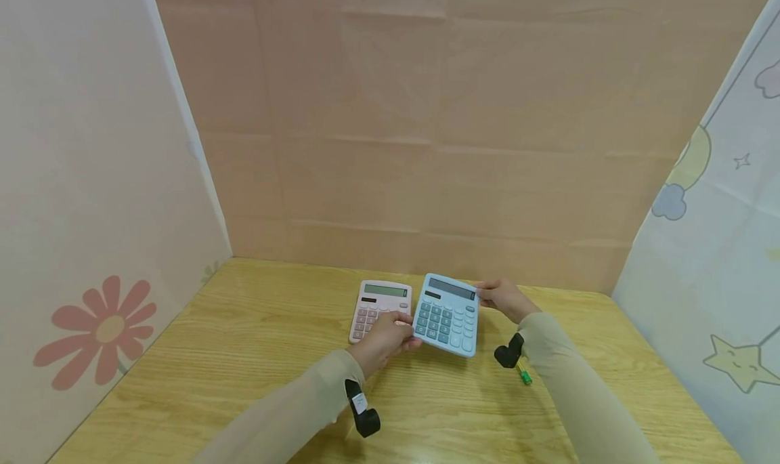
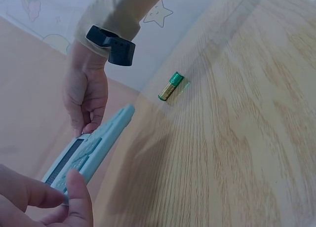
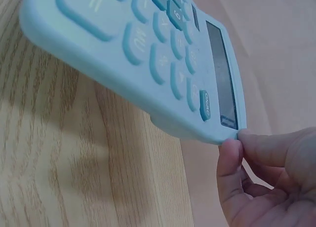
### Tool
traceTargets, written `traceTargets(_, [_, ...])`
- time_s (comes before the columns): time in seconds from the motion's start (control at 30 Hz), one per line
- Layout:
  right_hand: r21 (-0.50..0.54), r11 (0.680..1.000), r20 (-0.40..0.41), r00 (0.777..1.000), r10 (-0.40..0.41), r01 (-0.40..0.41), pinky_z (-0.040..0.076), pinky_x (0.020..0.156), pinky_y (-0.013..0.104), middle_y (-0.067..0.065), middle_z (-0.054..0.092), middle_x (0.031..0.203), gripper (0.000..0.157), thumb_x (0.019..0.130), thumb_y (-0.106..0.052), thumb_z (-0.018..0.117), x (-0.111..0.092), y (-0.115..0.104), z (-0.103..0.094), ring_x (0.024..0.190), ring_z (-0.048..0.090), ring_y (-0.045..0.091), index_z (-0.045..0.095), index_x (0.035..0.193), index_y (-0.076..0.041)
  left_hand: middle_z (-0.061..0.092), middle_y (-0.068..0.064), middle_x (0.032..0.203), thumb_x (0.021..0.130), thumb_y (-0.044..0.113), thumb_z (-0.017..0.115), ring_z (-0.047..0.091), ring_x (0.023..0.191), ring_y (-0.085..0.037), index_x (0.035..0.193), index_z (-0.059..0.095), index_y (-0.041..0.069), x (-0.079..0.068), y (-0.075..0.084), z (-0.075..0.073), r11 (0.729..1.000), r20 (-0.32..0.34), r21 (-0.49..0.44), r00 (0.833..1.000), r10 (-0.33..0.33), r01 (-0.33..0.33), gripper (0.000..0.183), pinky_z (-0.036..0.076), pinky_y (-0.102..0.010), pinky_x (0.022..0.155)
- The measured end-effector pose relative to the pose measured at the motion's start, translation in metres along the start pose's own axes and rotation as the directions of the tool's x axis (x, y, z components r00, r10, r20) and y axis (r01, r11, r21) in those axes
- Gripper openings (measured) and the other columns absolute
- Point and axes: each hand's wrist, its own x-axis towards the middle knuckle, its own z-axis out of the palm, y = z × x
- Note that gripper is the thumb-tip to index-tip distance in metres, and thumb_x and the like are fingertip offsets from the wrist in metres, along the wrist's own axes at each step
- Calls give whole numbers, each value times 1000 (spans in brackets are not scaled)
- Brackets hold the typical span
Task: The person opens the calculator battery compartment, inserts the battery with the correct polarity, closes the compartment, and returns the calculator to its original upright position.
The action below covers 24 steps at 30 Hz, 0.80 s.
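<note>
A light blue calculator point(image 1: 447, 315) is held tilted above the table between both hands, its keys and display facing up. My left hand point(image 1: 386, 339) pinches its left edge between thumb and fingers, seen close in the left wrist view. At the upper right corner, beside the display, my right hand point(image 1: 504, 299) pinches it with thumb and finger point(image 3: 229, 158). A pink calculator point(image 1: 386, 290) lies on the table just left of the blue one, its lower right part hidden behind my left hand.
A green and gold battery point(image 2: 171, 86) lies on the wooden table point(image 1: 274, 308), partly hidden by the right wrist strap in the head view. A peach backdrop point(image 1: 396, 145) rises behind the table, with printed white sheets at both sides.
</note>
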Motion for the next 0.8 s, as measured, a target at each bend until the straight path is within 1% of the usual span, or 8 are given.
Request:
traceTargets(0.17, [38,999,-5,1000,-13,13,53,83,26,32,53,129,37,100,-3,47,-2,-2,-2,81,59,4,46,128,21,60,-16,99,97,1,49,64,72,-15,121,52,0,0,1,1,1000,-14,0,1000,18,-18,24,55,-30,76])
traceTargets(0.27, [83,997,-11,1000,-6,7,53,80,21,33,50,132,37,100,-2,47,0,-2,-3,79,60,2,45,129,21,60,-14,98,96,0,50,64,71,-15,120,53,1,-1,2,1,999,-26,4,999,38,-38,24,54,-27,71])
traceTargets(0.37, [115,993,-2,1000,2,-2,53,78,19,35,47,134,39,101,-2,45,0,-3,-4,79,61,1,41,130,23,60,-13,94,96,0,49,65,71,-15,119,53,1,-3,3,1,998,-26,7,998,63,-63,23,49,-25,64])
traceTargets(0.47, [137,990,-6,1000,23,-22,54,78,19,31,53,123,39,102,-3,43,0,-3,-5,79,61,2,42,130,22,60,-14,91,96,-1,48,65,70,-16,117,53,1,-3,3,0,995,-24,3,995,97,-96,22,46,-24,61])
traceTargets(0.6, [184,982,-6,999,40,-39,54,81,22,14,56,101,40,103,-8,42,-2,-4,-6,76,62,4,43,129,22,59,-14,90,96,-3,49,66,70,-17,116,54,0,-3,3,-1,991,-31,-3,991,132,-132,21,45,-25,59])
traceTargets(0.7, [237,970,-12,998,58,-54,54,79,22,7,55,90,41,103,-13,43,-3,-5,-6,74,62,5,43,127,20,57,-13,92,96,-3,50,65,70,-17,116,56,1,-2,4,0,988,-33,-1,988,153,-153,22,44,-25,58])
traceTargets(0.8, [281,958,-25,997,73,-63,54,76,20,4,57,87,43,103,-15,44,-3,-6,-5,72,62,5,42,128,21,55,-13,96,95,-3,52,64,70,-16,117,58,0,-3,4,1,983,-30,-6,983,182,-182,23,51,-27,63])
